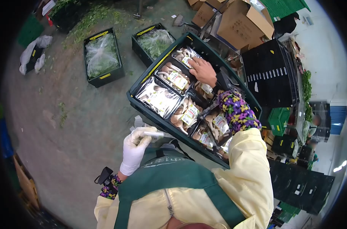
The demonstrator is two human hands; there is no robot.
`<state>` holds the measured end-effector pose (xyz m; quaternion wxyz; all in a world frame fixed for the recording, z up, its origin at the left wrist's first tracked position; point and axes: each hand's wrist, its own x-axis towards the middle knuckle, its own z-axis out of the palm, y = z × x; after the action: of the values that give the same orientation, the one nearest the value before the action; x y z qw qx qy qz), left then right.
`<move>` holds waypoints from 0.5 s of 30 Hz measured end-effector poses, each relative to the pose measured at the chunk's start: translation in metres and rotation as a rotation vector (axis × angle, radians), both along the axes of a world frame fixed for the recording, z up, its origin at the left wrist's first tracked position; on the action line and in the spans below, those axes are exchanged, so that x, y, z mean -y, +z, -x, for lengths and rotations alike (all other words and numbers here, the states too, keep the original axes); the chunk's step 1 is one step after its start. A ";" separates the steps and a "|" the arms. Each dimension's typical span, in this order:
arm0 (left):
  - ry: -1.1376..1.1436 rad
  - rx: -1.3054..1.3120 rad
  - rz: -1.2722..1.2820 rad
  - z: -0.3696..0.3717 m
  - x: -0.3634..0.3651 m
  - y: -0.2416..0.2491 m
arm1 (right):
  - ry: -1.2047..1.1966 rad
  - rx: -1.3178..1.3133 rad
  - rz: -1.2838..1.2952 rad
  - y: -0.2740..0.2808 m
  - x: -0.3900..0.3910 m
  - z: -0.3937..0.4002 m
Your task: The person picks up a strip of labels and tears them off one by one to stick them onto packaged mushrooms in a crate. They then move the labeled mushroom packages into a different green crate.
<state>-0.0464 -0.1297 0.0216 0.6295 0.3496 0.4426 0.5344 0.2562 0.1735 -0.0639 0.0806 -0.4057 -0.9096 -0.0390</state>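
Note:
A large dark green crate [162, 119] in front of me holds several film-wrapped trays of mushrooms with white, yellow and green labels. My bare right hand [203, 71] reaches over the crate's far end, fingers stretched out and lying on the label of a mushroom tray [180, 55]. Near that hand is another mushroom pack [176, 79]. Closer to me, a labelled mushroom pack [188, 115] lies beside a tray with glaring film [157, 98]. My white-gloved left hand [132, 148], below the crate's near left side, is closed around a white paper strip [154, 134].
Two dark crates, one on the left [103, 72] and one behind the large crate [137, 45], hold bagged leafy greens. Cardboard boxes [240, 28] and a black crate stack [270, 72] stand to the right. Leaf scraps [93, 21] litter the floor.

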 end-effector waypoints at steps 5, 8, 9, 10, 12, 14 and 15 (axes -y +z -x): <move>-0.041 -0.145 0.079 0.002 -0.014 0.007 | -0.186 -0.580 0.376 0.091 0.094 0.037; -0.034 -0.034 -0.053 -0.002 -0.023 -0.007 | -0.247 -0.698 0.536 0.117 0.162 0.049; -0.053 -0.036 -0.049 -0.005 -0.026 -0.002 | -0.311 -0.687 0.605 0.124 0.184 0.052; -0.053 0.011 0.032 -0.008 -0.029 0.003 | -0.337 -0.812 0.671 0.124 0.204 0.056; -0.094 0.067 0.152 -0.007 -0.031 -0.004 | -0.371 -0.862 0.676 0.122 0.236 0.063; -0.100 0.004 0.187 -0.009 -0.033 -0.028 | -0.431 -0.887 0.681 0.123 0.261 0.069; -0.082 -0.061 0.218 -0.010 -0.034 -0.035 | -0.472 -0.890 0.620 0.122 0.271 0.072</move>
<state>-0.0366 -0.0957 -0.0138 0.6715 0.3129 0.5022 0.4461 0.1845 -0.0976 0.0581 0.3212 -0.5790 -0.6426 0.3856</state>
